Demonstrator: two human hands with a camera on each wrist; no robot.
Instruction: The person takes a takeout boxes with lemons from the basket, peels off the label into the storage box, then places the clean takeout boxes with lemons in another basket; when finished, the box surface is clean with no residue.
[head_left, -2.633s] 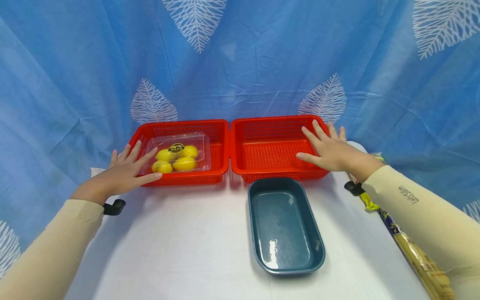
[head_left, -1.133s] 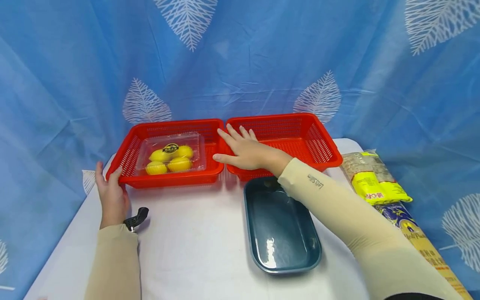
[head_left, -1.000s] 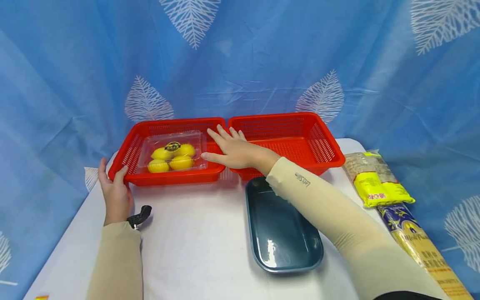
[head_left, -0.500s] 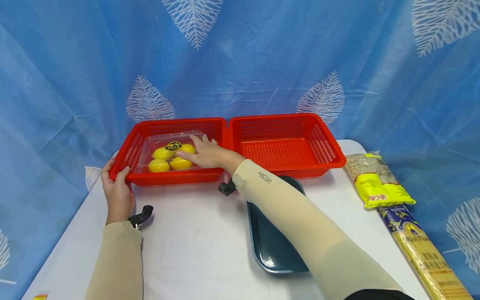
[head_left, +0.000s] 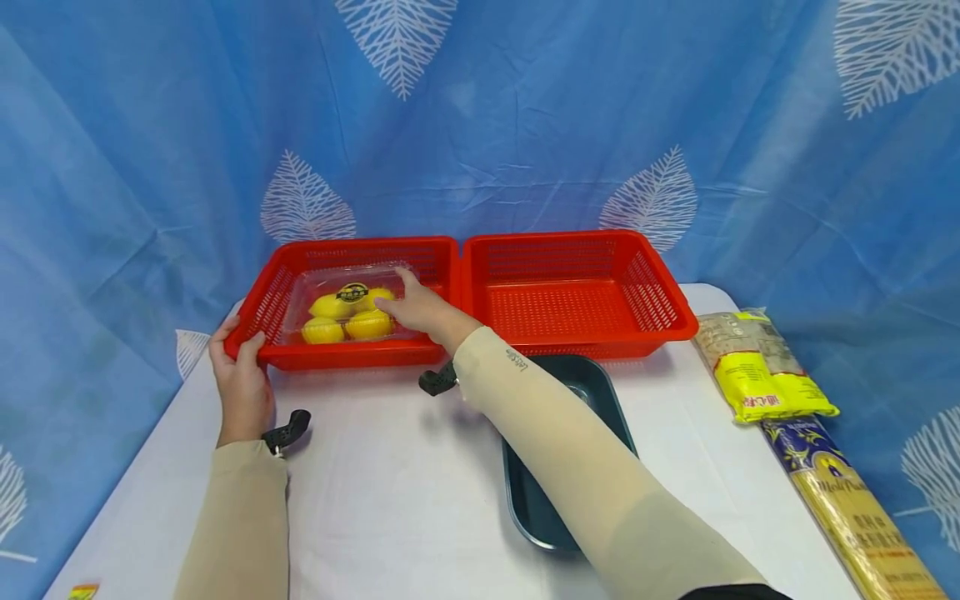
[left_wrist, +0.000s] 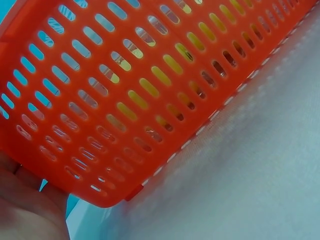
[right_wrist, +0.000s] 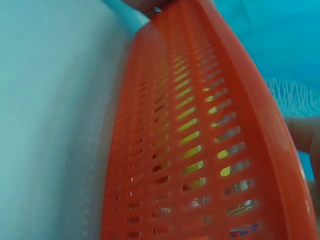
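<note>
My left hand [head_left: 243,379] grips the front left corner of the left red basket [head_left: 337,358], thumb at the front rim. In the left wrist view the hand [left_wrist: 30,210] lies against the basket's corner. Inside the basket is a clear plastic box [head_left: 298,304] with a dark label on its lid and several lemons [head_left: 322,330] in it. My right hand [head_left: 431,308] reaches over the basket's front rim and holds the box's right end, thumb on the lid; the other fingers are mostly hidden. Part of that hand [right_wrist: 307,137] shows beyond the basket's rim in the right wrist view.
A second red basket [head_left: 570,343] adjoins on the right. The blue-green dish [head_left: 607,396] is partly under the right forearm. Along the table's right edge lie a yellow-labelled bag [head_left: 757,375] and a long golden packet [head_left: 855,517]. A patterned blue curtain [head_left: 510,108] hangs behind.
The right hand has swung left from above the right basket onto the box, and its fingers have curled down. The left hand has come onto the left basket's front corner. The box stays put.
</note>
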